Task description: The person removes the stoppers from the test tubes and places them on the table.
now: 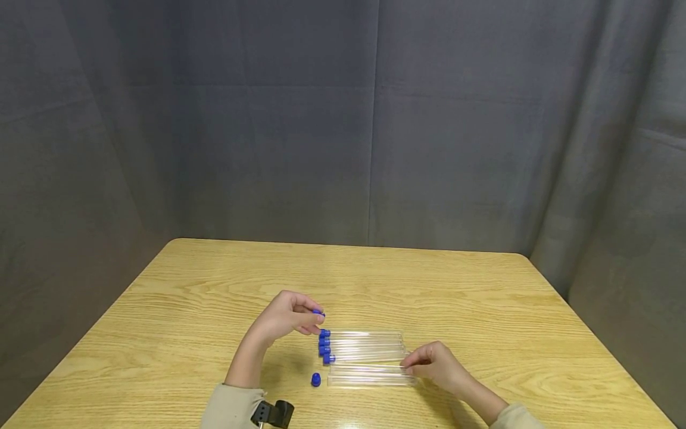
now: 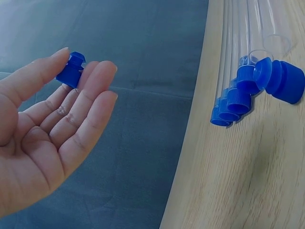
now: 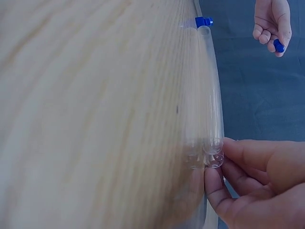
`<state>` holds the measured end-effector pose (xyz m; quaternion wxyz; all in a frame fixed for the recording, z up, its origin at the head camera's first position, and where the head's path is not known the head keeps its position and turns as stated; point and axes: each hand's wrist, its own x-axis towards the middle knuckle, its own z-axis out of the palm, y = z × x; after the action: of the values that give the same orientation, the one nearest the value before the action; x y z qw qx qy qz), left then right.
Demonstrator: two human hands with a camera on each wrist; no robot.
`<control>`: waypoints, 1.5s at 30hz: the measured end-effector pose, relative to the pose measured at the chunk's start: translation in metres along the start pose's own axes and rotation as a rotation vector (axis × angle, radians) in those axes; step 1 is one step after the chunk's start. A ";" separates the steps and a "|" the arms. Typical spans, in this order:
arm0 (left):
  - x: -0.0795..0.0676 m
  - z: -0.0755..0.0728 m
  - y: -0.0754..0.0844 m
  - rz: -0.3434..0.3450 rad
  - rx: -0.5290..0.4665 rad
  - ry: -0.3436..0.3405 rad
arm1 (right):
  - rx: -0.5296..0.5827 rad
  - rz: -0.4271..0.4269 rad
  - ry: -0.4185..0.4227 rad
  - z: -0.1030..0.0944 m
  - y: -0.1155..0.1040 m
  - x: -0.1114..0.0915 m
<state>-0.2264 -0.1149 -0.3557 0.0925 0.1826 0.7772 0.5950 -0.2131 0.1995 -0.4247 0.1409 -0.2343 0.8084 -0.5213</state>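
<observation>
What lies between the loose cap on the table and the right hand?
In the head view: bare table beside the loose cap, then the clear uncapped tubes, reaching to the right hand.

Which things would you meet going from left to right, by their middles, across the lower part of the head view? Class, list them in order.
Left sleeve → left hand → loose blue cap → blue caps fitted on tubes → clear tubes → right hand → right sleeve.
</observation>
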 end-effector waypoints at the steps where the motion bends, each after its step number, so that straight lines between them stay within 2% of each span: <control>1: 0.000 0.000 0.000 0.000 0.001 0.001 | 0.003 0.003 0.002 0.000 0.000 0.000; 22: 0.000 -0.002 -0.001 -0.006 0.004 -0.001 | -0.005 0.000 -0.005 0.001 0.000 0.002; 28: 0.000 -0.002 -0.003 0.003 0.010 -0.019 | -0.008 -0.012 -0.015 0.000 0.000 0.001; 38: 0.002 -0.002 -0.003 0.012 0.043 -0.061 | -0.012 0.006 0.018 -0.001 -0.004 0.001; 41: 0.002 0.000 -0.004 0.010 0.066 -0.056 | -0.023 0.012 0.036 -0.001 -0.004 0.001; 45: 0.002 0.002 -0.005 -0.011 0.115 -0.014 | -0.029 0.023 0.059 -0.001 -0.003 0.001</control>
<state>-0.2283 -0.1135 -0.3606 0.0906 0.1872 0.8104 0.5477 -0.2135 0.1993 -0.4212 0.1199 -0.2116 0.8223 -0.5146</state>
